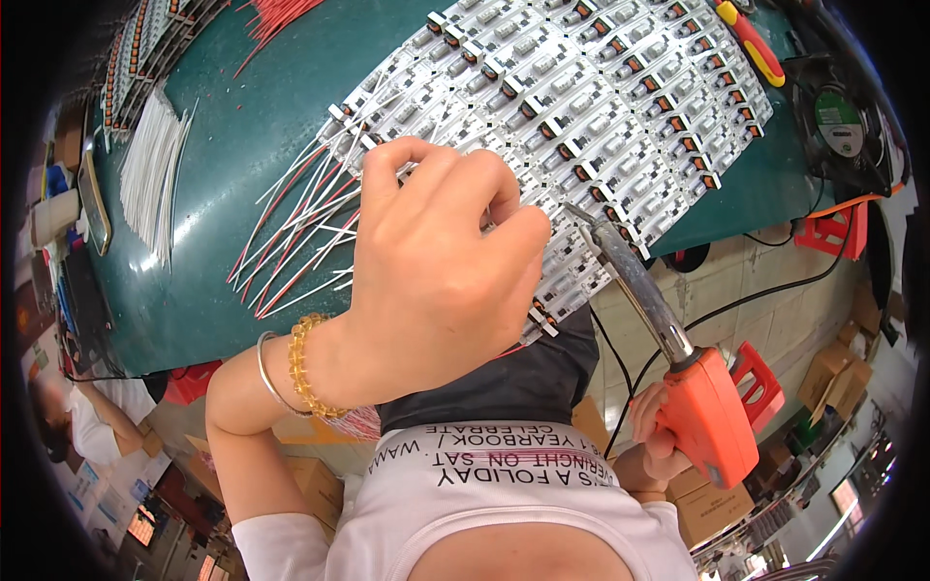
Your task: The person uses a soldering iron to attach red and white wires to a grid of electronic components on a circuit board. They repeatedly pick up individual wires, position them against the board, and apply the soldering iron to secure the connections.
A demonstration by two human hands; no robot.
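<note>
My left hand (441,257), closed with its fingers curled down, is over the near left part of a large panel of small white circuit boards (581,107). Its fingertips are hidden behind the hand, so what they pinch cannot be made out. Red and white wires (300,237) fan out from the panel's left edge beside that hand. Low on the right, my right hand (654,431) is wrapped round the orange-red handle of a soldering iron (668,334). The iron's metal barrel slants up to the left, and its tip is over the panel, just right of my left hand.
On the green table (223,116) lie a bundle of white wires (150,179) and some red wires (276,19). More boards (145,58) are stacked at the far left. A red-yellow tool (756,48) and black fan (838,121) are at the right. Black cables hang below the table edge.
</note>
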